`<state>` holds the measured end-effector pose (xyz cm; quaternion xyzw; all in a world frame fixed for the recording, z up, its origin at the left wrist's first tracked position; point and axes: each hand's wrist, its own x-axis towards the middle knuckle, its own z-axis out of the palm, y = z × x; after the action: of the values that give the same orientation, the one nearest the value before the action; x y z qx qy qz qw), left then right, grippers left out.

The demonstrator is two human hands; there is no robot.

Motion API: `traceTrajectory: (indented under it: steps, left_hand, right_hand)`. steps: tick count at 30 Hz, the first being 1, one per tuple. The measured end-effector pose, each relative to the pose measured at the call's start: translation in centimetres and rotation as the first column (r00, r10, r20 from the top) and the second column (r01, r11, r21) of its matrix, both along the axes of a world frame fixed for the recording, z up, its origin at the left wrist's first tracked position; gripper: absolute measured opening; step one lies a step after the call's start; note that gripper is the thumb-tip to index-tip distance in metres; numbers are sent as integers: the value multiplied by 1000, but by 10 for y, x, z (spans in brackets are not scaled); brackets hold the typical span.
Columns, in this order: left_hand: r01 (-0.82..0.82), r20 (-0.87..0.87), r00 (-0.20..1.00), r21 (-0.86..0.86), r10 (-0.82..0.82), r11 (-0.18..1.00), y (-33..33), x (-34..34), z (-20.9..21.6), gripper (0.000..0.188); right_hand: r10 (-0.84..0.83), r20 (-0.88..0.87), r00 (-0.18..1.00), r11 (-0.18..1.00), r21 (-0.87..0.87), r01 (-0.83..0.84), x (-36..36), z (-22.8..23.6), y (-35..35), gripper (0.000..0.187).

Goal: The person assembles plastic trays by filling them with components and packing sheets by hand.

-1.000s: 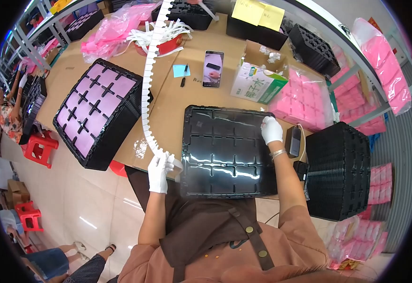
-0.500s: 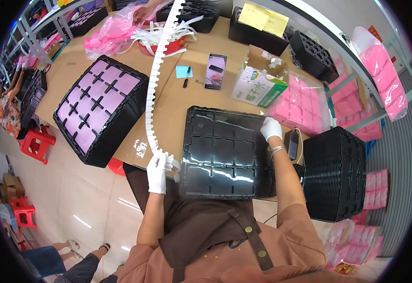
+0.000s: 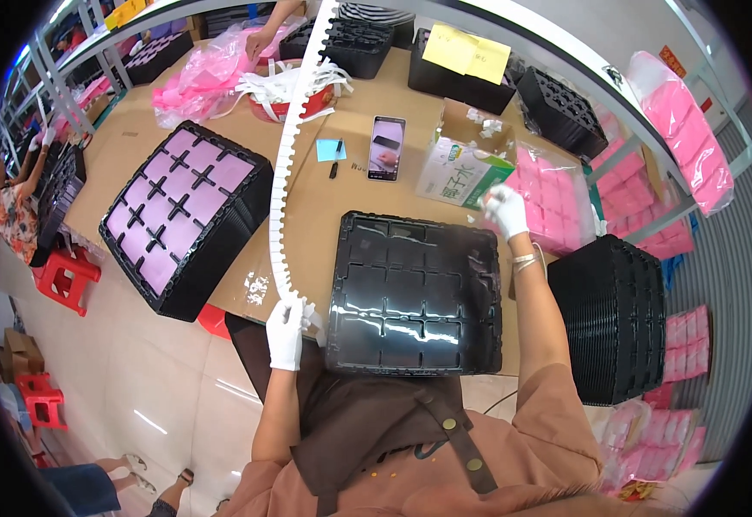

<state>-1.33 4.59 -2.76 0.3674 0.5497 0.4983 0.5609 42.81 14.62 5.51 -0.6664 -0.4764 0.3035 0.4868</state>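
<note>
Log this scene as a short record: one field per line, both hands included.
Left hand: gloved, gripping the lower end of the long white strip
Right hand: gloved, near the box's lower right corner; whether it holds anything is unclear
Front: shiny black tray
Left: stack of black trays, purple in the top one
Right: tall black stack
Beyond the tray: phone, blue note, open box
Far side: red bowl of white strips
</note>
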Motion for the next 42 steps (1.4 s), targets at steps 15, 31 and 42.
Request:
traceTrajectory:
  steps: [15,31,42]
  left_hand:
    - [1,-103,995,50,4,999,7,-13,2,18]
    - [331,-779,515,566,358,755,12,71,69,42]
    - [786,582,455,94,-674,612,39,224,111,54]
  right_hand:
    - [-432,534,727,902,258,347,120,20,44,15]
    - [-444,592,672,882,158,444,107,-54,-12,15]
    - [-116,837,535,868,347,-356,-79,80,-136,24]
